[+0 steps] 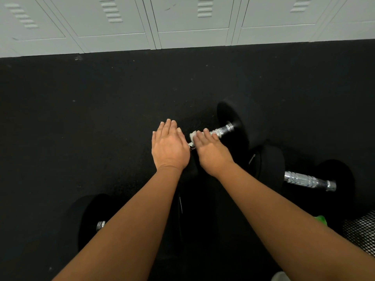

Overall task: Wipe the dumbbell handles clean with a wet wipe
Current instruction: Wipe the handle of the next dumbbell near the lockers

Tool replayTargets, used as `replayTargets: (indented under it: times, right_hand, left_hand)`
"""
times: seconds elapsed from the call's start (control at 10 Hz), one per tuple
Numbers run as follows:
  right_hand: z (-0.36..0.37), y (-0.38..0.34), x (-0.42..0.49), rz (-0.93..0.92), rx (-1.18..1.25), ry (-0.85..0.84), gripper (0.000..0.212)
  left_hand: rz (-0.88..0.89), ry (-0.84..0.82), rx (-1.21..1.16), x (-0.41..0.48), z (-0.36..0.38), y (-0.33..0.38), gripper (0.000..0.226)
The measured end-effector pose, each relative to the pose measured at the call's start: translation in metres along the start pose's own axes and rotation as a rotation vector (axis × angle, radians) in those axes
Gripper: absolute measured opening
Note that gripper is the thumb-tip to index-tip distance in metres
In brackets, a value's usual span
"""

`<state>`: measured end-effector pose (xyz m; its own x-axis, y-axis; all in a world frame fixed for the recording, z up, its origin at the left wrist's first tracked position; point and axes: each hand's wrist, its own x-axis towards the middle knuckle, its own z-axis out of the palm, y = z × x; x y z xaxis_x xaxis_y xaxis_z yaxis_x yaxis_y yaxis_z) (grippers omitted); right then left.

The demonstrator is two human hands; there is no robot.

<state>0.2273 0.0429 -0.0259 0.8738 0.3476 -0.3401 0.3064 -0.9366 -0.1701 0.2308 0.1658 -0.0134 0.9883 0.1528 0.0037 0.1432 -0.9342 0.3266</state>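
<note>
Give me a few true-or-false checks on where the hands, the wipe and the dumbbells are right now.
1. The right hand presses a white wipe on a dumbbell's chrome handle. True.
2. The left hand grips the second dumbbell. False: it lies flat with straight fingers right beside the right hand, and the second dumbbell lies untouched further right.
3. Grey lockers stand along the far edge of the floor. True.
4. The floor is pale wood. False: it is black.
5. The wipe covers the whole handle. False: knurled chrome shows bare beyond the fingertips.
</note>
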Motion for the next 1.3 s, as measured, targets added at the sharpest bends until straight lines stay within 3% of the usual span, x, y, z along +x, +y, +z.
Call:
replayTargets:
  times: [0.1, 0.3, 0.5, 0.6, 0.7, 0.8, 0.9, 1.1, 1.3]
  right_hand:
    - [0.01, -0.003, -0.005, -0.096, -0.013, -0.006, 0.058]
    - [0.019, 0.01, -0.022, 0.015, 0.009, 0.056, 0.06]
    - [0.023, 0.008, -0.018, -0.121, 0.022, 0.069, 0.06]
    - [0.024, 0.013, -0.02, -0.002, 0.038, 0.093, 0.06]
    - [0.037, 0.009, -0.031, -0.011, 0.037, 0.124, 0.059]
    - [0.048, 0.004, -0.031, -0.095, 0.036, 0.133, 0.066]
    - [0.039, 0.007, -0.022, -0.129, 0.034, 0.139, 0.057]
    - [0.042, 0.013, -0.03, -0.031, 0.008, 0.168, 0.059]
    - [0.057, 0.011, -0.026, -0.151, -0.142, 0.139, 0.06]
  left_hand:
    - [0.0, -0.014, 0.007, 0.001, 0.0, 0.0, 0.047]
    - [0.002, 0.003, -0.006, 0.001, 0.001, 0.0, 0.047]
    - [-0.006, -0.004, -0.007, 0.002, 0.0, 0.0, 0.046]
    - [-0.002, 0.007, -0.013, 0.001, 0.001, 0.0, 0.046]
    - [-0.001, 0.029, -0.021, 0.001, 0.002, 0.0, 0.046]
    - [0.001, 0.03, -0.021, 0.002, 0.003, -0.001, 0.046]
    - [0.001, 0.019, -0.016, 0.002, 0.002, -0.001, 0.046]
    - [0.002, 0.027, -0.023, 0.002, 0.004, -0.002, 0.046]
    - [0.002, 0.018, -0.019, 0.003, 0.003, -0.002, 0.046]
